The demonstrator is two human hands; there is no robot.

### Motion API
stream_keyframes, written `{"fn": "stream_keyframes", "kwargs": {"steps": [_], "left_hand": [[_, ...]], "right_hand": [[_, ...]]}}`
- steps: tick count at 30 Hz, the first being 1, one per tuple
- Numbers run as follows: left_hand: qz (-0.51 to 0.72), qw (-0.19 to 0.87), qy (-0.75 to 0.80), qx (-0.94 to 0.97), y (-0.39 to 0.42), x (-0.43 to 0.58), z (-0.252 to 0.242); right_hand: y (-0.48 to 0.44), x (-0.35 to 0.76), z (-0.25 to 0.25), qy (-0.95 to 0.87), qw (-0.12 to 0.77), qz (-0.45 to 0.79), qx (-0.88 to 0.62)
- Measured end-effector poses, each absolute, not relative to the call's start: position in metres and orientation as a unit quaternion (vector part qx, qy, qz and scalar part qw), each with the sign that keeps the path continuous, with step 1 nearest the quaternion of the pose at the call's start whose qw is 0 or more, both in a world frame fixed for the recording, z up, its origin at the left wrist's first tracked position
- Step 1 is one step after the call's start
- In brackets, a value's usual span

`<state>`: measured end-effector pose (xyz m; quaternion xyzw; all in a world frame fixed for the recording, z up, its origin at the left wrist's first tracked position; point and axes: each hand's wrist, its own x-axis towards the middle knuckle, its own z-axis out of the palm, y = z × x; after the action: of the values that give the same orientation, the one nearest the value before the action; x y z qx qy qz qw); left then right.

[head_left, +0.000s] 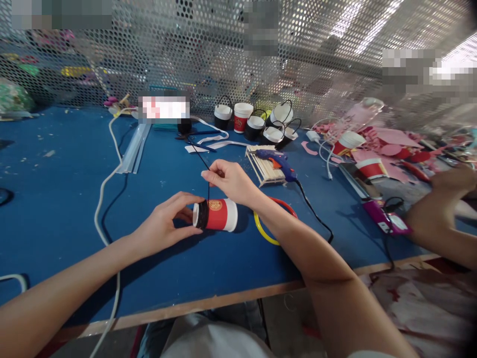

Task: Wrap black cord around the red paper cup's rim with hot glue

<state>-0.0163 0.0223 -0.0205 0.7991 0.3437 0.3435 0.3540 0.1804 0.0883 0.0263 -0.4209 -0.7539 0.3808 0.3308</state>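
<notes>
A red and white paper cup (pixel 219 215) lies on its side on the blue table, its base end to the left wrapped in black cord. My left hand (pixel 175 216) grips that wrapped end between thumb and fingers. Above the cup, my right hand (pixel 231 180) is closed in a pinch on a thin black cord (pixel 208 191). The cord runs down from my fingers to the wrapped band, and its other stretch trails up and left across the table. Beyond my right hand, a blue glue gun (pixel 279 163) rests on a small rack of wooden sticks (pixel 261 169).
Several cups with black wrapping and handles (pixel 255 127) stand at the back. Clear glue sticks (pixel 134 149) and a white cable (pixel 102 199) lie left. Yellow and red rings (pixel 261 229) sit under my right forearm. At right are pink scraps (pixel 395 139) and another person's arm (pixel 439 219).
</notes>
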Motion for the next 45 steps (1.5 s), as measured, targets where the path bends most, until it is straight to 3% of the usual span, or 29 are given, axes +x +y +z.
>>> {"fn": "stream_keyframes", "kwargs": {"steps": [25, 36, 45], "left_hand": [[0.356, 0.270, 0.351, 0.823, 0.0216, -0.0164, -0.0198], [0.375, 0.340, 0.333, 0.795, 0.0193, -0.0140, -0.0204], [0.383, 0.328, 0.336, 0.795, 0.0198, -0.0133, -0.0198]], "right_hand": [[0.0830, 0.1776, 0.0219, -0.784, 0.278, 0.356, -0.426], [0.0840, 0.1779, 0.0221, -0.785, 0.269, 0.352, -0.433], [0.0828, 0.1751, 0.0237, -0.789, 0.259, 0.346, -0.437]]}}
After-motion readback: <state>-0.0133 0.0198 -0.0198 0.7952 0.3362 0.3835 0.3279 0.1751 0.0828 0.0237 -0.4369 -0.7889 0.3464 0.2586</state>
